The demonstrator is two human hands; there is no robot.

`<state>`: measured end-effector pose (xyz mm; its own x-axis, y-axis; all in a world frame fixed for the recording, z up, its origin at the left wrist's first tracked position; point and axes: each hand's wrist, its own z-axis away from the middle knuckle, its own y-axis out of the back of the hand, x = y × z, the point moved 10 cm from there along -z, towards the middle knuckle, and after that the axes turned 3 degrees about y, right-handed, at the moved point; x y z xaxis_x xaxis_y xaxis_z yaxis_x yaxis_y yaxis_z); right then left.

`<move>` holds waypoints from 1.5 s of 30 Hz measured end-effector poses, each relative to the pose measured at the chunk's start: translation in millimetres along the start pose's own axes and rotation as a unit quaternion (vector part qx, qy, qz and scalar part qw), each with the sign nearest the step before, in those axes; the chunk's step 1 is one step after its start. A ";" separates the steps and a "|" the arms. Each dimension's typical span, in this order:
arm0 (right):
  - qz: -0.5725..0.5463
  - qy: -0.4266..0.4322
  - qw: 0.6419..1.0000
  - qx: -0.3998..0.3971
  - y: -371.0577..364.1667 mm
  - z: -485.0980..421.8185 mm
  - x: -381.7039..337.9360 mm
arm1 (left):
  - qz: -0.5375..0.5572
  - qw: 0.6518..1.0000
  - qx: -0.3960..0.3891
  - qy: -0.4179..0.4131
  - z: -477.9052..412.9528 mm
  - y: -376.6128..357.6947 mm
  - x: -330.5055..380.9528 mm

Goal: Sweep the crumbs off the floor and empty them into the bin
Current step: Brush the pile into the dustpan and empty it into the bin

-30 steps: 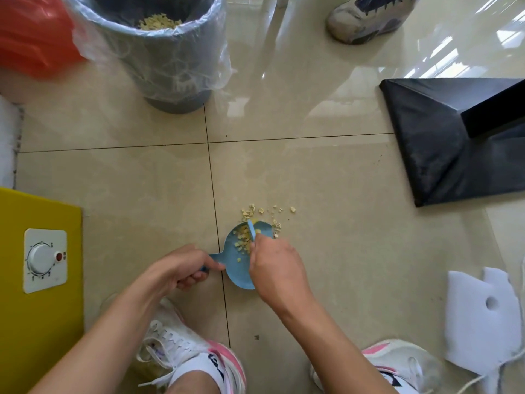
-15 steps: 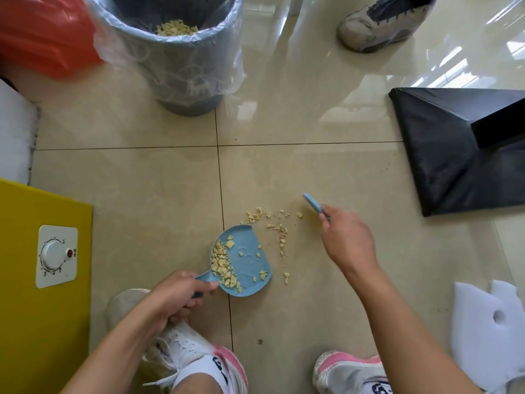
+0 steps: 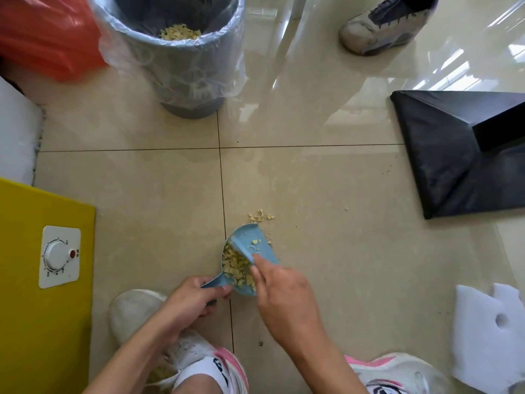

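Note:
A small blue dustpan (image 3: pixel 260 237) rests on the beige tiled floor with a heap of yellow crumbs (image 3: pixel 237 267) in it. My left hand (image 3: pixel 193 297) grips its handle. My right hand (image 3: pixel 284 291) holds a small blue brush (image 3: pixel 241 248), whose head lies across the inside of the pan. A few crumbs on the floor (image 3: pixel 261 216) lie just beyond the pan's front lip. The grey bin (image 3: pixel 184 66), lined with a clear plastic bag, stands at the top left with crumbs at its bottom.
A yellow box with a white dial (image 3: pixel 58 255) is at the left. An orange bag (image 3: pixel 48 35) lies beside the bin. A black stand base (image 3: pixel 460 155) is at the right, white foam (image 3: pixel 491 336) at the lower right. Another person's shoe (image 3: pixel 383 24) is at the top.
My right hand swung out to the right with the brush, then came back over the dustpan, pushing crumbs in. The loose line of crumbs at the pan's right is mostly gone.

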<state>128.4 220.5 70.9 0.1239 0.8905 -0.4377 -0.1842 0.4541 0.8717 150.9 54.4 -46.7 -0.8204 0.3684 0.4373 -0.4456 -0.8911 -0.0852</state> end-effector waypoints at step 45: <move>-0.646 0.065 0.755 0.096 202.4 -327.6 -91.5 | 0.039 0.843 0.390 -0.369 99.7 214.3 352.5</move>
<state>-239.6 239.9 215.2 -0.0198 -0.2906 -0.9566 0.1535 0.9446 -0.2901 -198.0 -33.0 178.4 -0.2614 0.2930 0.9197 0.2061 -0.9139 0.3497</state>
